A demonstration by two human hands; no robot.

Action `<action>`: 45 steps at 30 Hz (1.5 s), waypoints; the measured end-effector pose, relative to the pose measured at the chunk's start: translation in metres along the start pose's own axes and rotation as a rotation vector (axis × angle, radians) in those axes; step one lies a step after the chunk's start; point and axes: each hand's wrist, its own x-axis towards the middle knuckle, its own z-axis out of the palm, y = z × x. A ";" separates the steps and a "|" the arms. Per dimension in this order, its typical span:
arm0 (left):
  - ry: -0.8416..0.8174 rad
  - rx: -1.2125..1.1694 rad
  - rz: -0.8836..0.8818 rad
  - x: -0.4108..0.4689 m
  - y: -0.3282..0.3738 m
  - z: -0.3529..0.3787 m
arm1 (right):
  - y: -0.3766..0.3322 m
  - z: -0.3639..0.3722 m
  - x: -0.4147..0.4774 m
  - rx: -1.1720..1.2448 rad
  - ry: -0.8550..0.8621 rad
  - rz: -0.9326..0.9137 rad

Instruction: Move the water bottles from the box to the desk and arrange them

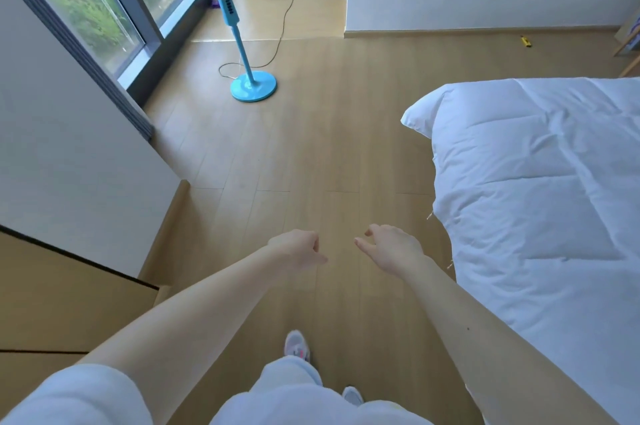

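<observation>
Water bottles: whereabouts cannot be told from this view. Wood floor (pixel 311 147) fills the middle; white duvet (pixel 536 199) at right; blue standing fan (pixel 254 87) by the window (pixel 104 9). Left hand (pixel 301 248) and right hand (pixel 393 248) outstretched over floor, near but apart, fingers loosely curled, holding nothing.

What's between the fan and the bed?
Head view: only bare wood floor between the fan and the bed.

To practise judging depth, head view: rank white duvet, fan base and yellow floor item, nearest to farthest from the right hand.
1. white duvet, right of the right hand
2. fan base, ahead left
3. yellow floor item, far wall
</observation>
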 end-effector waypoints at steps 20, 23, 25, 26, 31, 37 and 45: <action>0.065 0.031 0.167 0.238 -0.080 -0.220 | -0.073 -0.148 0.241 -0.034 0.049 0.145; 0.056 0.030 0.184 0.263 -0.084 -0.242 | -0.079 -0.163 0.265 -0.028 0.045 0.158; 0.056 0.023 0.194 0.279 -0.083 -0.255 | -0.080 -0.174 0.282 -0.028 0.048 0.160; 0.056 0.022 0.197 0.287 -0.082 -0.262 | -0.080 -0.180 0.290 -0.029 0.048 0.162; 0.050 0.020 0.182 0.330 -0.079 -0.288 | -0.071 -0.206 0.339 -0.024 0.049 0.147; 0.028 -0.066 0.123 0.398 -0.066 -0.346 | -0.050 -0.252 0.426 0.014 0.068 0.095; 0.065 -0.033 0.124 0.497 -0.001 -0.457 | 0.006 -0.352 0.542 0.043 0.112 0.082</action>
